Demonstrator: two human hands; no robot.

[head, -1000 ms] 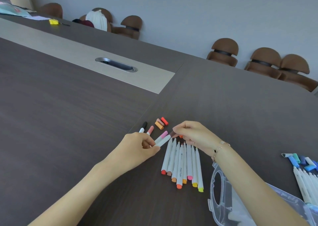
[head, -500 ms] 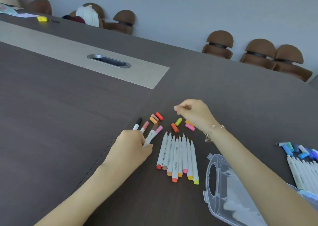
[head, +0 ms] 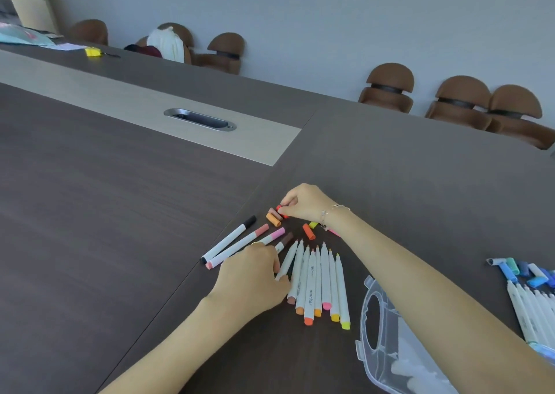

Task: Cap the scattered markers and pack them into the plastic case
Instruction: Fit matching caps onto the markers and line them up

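Several uncapped white markers (head: 319, 285) lie side by side on the dark table, tips pointing away. To their left lie capped markers: a black-capped one (head: 229, 237), a salmon one (head: 240, 245), a pink one (head: 274, 235) and a brown one (head: 283, 241). My left hand (head: 252, 276) grips the leftmost uncapped marker (head: 287, 258) near its lower end. My right hand (head: 300, 201) pinches a red cap (head: 281, 210) beside loose orange and tan caps (head: 274, 218). More caps, orange (head: 308, 231) and yellow (head: 313, 224), lie near my right wrist. The clear plastic case (head: 390, 342) lies open at the lower right.
A second group of white markers (head: 531, 306) with blue caps (head: 522, 270) lies at the right edge. A metal cable slot (head: 199, 119) sits in the table's light strip. Brown chairs (head: 390, 89) line the far wall. A yellow object (head: 93, 52) rests far left.
My left hand has put down the pink and brown capped markers and moved onto the leftmost uncapped marker. My right hand has reached left to the red cap.
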